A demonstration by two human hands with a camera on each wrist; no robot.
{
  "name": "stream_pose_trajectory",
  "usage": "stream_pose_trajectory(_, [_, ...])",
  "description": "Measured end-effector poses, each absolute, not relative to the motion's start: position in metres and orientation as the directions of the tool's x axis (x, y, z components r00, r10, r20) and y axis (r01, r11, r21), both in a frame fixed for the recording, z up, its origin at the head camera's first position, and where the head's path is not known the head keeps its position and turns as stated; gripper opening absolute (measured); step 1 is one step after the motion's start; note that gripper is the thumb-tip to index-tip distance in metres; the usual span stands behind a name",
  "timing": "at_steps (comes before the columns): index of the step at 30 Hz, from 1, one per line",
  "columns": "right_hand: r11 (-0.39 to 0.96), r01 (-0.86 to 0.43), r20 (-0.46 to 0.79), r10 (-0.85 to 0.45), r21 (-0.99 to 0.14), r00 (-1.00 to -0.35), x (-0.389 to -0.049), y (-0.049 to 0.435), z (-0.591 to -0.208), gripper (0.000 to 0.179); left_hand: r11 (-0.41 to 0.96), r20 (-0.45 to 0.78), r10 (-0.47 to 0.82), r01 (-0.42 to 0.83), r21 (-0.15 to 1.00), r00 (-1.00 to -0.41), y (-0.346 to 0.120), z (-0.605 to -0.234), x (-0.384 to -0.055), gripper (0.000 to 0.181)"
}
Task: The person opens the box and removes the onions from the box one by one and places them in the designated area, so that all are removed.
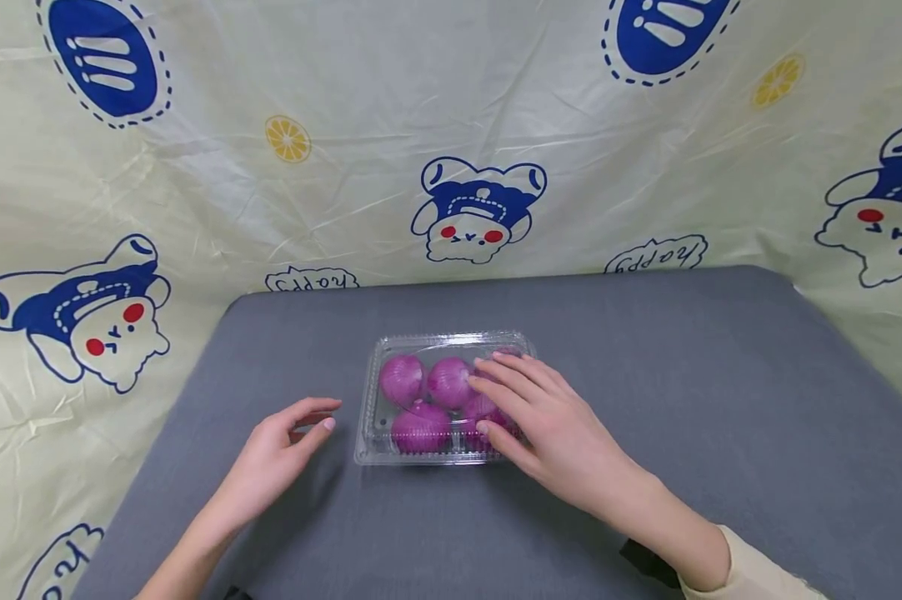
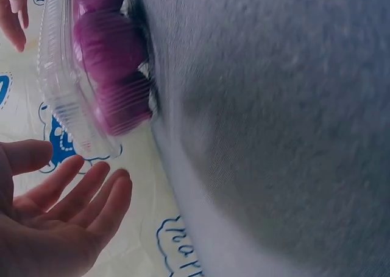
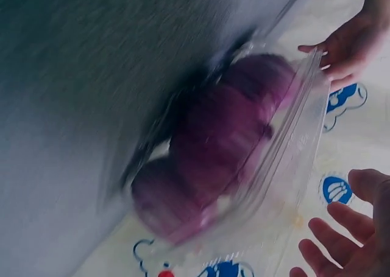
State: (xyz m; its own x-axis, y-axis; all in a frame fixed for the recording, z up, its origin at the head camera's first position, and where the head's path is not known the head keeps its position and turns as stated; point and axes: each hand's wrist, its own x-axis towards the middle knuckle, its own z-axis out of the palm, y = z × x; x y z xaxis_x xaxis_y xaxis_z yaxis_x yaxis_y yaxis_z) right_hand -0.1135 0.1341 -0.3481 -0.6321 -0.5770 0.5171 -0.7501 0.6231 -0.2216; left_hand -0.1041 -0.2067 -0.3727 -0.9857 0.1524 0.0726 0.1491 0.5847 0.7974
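A clear plastic clamshell box [image 1: 368, 417] sits on the grey table, its lid down over several purple onions [image 1: 421, 428]. My right hand [image 1: 548, 425] is over the box's right side in the head view, fingers spread and hiding part of the onions there. The right wrist view has that hand [image 3: 353, 240] beside the lid, a gap between fingertips and plastic. Left of the box, my left hand [image 1: 282, 446] hovers with fingers loosely bent, holding nothing. In the left wrist view this hand [image 2: 67, 210] stands apart from the box's end.
The grey tabletop [image 1: 684, 375] extends on both sides of the box. Behind it hangs a pale plastic sheet [image 1: 361, 200] printed with blue cartoon figures, orange slices and lettering. A dark strap [image 1: 648, 562] shows beneath the right wrist.
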Motion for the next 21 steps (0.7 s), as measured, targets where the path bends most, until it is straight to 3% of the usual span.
stream_pose_trajectory(9, [0.425,-0.859,0.562,-0.652,-0.285,-0.509,-0.113,0.099,-0.356,0.029,0.26,-0.167,0.233,-0.104,0.96,-0.958,-0.203,-0.386,-0.106,0.029])
stream_pose_trajectory(16, [0.316,-0.908,0.591,-0.689,-0.273,-0.418,-0.112,0.073,-0.36,0.02,0.039,-0.271,0.314,-0.273,0.961,-0.91,-0.204,-0.394,-0.105,0.038])
stream_pose_trajectory(21, [0.296,-0.918,0.576,-0.715,-0.262,-0.395,-0.115,0.06,-0.363,0.02,-0.052,-0.303,0.368,-0.345,0.937,-0.879,-0.203,-0.397,-0.104,0.035])
